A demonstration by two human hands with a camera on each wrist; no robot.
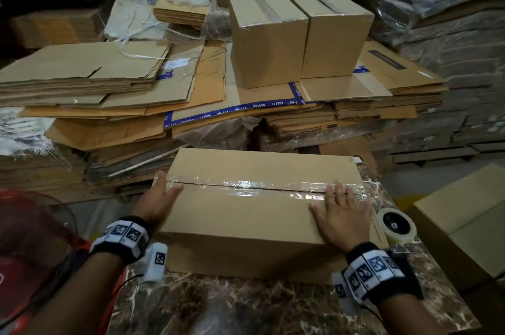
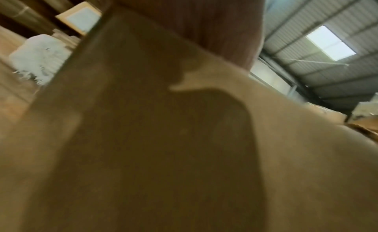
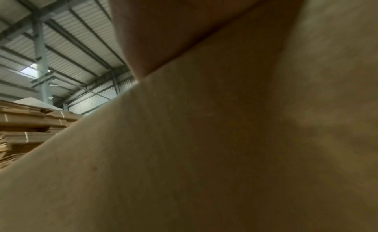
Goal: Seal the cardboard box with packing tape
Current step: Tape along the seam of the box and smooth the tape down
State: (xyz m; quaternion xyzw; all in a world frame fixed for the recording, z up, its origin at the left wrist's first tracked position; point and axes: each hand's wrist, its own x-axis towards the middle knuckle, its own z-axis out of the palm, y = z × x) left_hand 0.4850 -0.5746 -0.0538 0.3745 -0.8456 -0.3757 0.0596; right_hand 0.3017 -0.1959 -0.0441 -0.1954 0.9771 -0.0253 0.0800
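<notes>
A long cardboard box [image 1: 246, 214] lies on the marble-patterned table [image 1: 246, 307] in the head view. A strip of clear packing tape [image 1: 251, 185] runs along its closed top seam. My left hand [image 1: 161, 198] lies flat over the box's left end, fingers straight on the tape's end. Flat on the right end rests my right hand [image 1: 338, 214], fingers spread and reaching the tape. A roll of clear packing tape [image 1: 396, 224] sits on the table just right of the box. Both wrist views show only blurred cardboard [image 2: 163, 154] [image 3: 204, 154] close up and part of a hand.
Two taped cartons [image 1: 297, 34] stand on stacks of flattened cardboard [image 1: 114, 88] behind the box. An open carton [image 1: 464, 219] stands at the right, past the table edge. A red fan guard [image 1: 30, 239] is at the lower left.
</notes>
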